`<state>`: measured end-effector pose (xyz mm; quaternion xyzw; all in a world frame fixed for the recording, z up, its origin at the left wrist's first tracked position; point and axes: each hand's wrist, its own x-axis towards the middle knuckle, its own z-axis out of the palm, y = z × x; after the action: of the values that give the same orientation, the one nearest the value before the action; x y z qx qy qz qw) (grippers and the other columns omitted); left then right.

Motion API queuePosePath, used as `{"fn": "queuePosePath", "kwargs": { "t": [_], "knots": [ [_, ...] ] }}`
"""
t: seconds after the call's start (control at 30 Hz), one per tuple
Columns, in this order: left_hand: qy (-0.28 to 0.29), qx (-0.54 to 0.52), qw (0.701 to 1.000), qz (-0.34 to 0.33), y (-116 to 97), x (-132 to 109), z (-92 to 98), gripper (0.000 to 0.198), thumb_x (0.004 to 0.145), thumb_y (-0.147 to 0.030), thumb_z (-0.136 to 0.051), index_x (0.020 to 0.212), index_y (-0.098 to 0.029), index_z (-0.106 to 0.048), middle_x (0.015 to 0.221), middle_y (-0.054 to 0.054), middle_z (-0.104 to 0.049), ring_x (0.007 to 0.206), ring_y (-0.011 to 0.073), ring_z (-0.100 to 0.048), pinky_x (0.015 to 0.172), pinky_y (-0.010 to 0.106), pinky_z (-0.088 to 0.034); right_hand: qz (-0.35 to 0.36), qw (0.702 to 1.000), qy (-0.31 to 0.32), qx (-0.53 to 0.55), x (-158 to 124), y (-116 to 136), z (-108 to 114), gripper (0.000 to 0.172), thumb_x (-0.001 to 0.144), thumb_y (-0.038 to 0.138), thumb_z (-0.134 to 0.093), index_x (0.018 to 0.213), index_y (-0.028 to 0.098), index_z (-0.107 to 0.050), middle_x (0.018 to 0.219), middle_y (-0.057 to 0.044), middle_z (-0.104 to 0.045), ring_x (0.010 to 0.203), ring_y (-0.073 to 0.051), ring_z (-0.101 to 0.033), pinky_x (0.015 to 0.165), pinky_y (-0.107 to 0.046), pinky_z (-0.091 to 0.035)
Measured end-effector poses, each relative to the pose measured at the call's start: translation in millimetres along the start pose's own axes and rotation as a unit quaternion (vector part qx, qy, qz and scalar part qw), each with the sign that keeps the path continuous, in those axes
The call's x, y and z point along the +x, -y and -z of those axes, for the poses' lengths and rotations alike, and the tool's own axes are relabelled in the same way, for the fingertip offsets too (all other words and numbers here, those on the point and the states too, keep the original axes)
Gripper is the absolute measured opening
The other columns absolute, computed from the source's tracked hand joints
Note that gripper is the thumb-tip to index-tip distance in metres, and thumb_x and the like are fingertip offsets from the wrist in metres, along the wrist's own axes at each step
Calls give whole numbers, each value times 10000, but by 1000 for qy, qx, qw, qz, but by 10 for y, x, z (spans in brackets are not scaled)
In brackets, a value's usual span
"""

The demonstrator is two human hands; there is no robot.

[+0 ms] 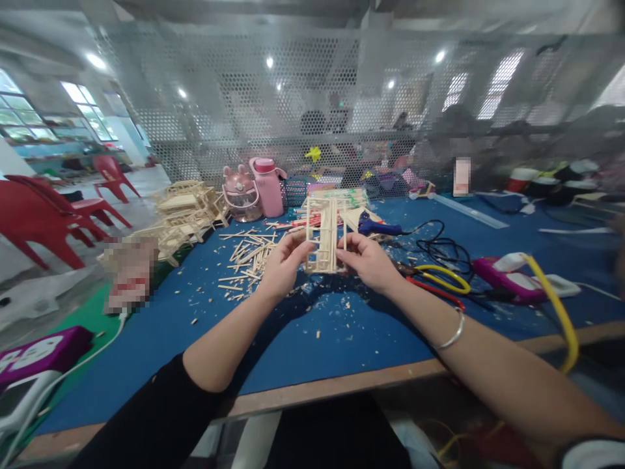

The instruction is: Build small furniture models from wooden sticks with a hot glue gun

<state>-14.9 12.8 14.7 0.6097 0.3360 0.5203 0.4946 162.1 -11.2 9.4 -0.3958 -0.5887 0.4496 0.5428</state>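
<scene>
A small wooden stick frame (326, 238) is held up over the middle of the blue table. My left hand (288, 262) grips its left side between thumb and fingers. On the opposite side my right hand (366, 260) pinches the frame's right edge. Loose wooden sticks (249, 257) lie in a pile just left of my left hand. Behind my right hand rests a blue glue gun (381, 226) with a black cable. Red-and-white packaging and more sticks lie behind the frame.
Stacked wooden stick models (188, 208) stand at the back left, beside a pink bottle (269, 187) and a clear pink jug (241, 195). Pliers with yellow and red handles (444, 277) and a purple power strip (508, 280) lie right. A perforated metal screen (293, 98) rises behind the table.
</scene>
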Motion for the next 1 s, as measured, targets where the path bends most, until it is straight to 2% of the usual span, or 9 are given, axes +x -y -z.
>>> {"fn": "queuePosePath", "kwargs": {
  "t": [0.1, 0.23, 0.33, 0.47, 0.67, 0.83, 1.0],
  "knots": [
    [13, 31, 999, -17, 28, 12, 47, 367, 765, -435, -596, 987, -145, -632, 918, 55, -669, 845, 160, -602, 807, 297, -465, -17, 999, -12, 43, 6, 20, -4, 297, 655, 400, -686, 781, 211, -495, 662, 38, -568, 550, -111, -526, 504, -266, -497],
    [35, 111, 993, -31, -6, -21, 74, 348, 739, -446, -617, 903, -140, -644, 854, 52, -681, 764, 158, -606, 751, 295, -474, -34, 997, -12, 75, 1, 14, -42, 347, 628, 418, -714, 779, 214, -478, 701, 34, -584, 602, -123, -554, 525, -272, -506],
    [63, 205, 974, -79, -46, -61, 68, 331, 740, -408, -621, 944, -147, -637, 907, 60, -681, 819, 169, -608, 791, 308, -465, -31, 995, -13, 91, 2, -16, -63, 360, 625, 419, -719, 788, 214, -472, 739, 30, -596, 618, -122, -557, 534, -272, -509],
    [58, 305, 943, -119, -63, -85, 44, 290, 770, -377, -586, 963, -165, -633, 937, 56, -677, 863, 187, -605, 823, 325, -448, -37, 994, -6, 105, 7, -42, -63, 369, 624, 413, -723, 794, 216, -462, 776, 32, -595, 647, -117, -561, 561, -267, -513],
    [67, 301, 942, -135, -52, -65, 40, 276, 848, -364, -471, 978, -172, -621, 930, 47, -667, 862, 182, -596, 844, 333, -450, -61, 996, 31, 57, -12, -22, -52, 359, 636, 455, -709, 742, 191, -489, 765, 12, -599, 707, -122, -564, 588, -239, -491],
    [18, 305, 934, -183, -7, -30, 76, 420, 844, -338, -492, 1227, -167, -515, 1234, 101, -565, 1121, 210, -514, 991, 371, -368, -50, 998, 50, 3, -12, -57, -64, 367, 685, 506, -661, 807, 169, -578, 738, 5, -606, 642, -98, -541, 577, -221, -458],
    [7, 280, 952, -126, 77, -1, 104, 480, 817, -399, -529, 1240, -174, -497, 1237, 114, -543, 1096, 221, -527, 893, 365, -446, -48, 997, 56, -14, -2, -76, -70, 385, 677, 535, -651, 773, 169, -576, 641, 32, -573, 544, -83, -508, 552, -226, -440]
  ]
}}
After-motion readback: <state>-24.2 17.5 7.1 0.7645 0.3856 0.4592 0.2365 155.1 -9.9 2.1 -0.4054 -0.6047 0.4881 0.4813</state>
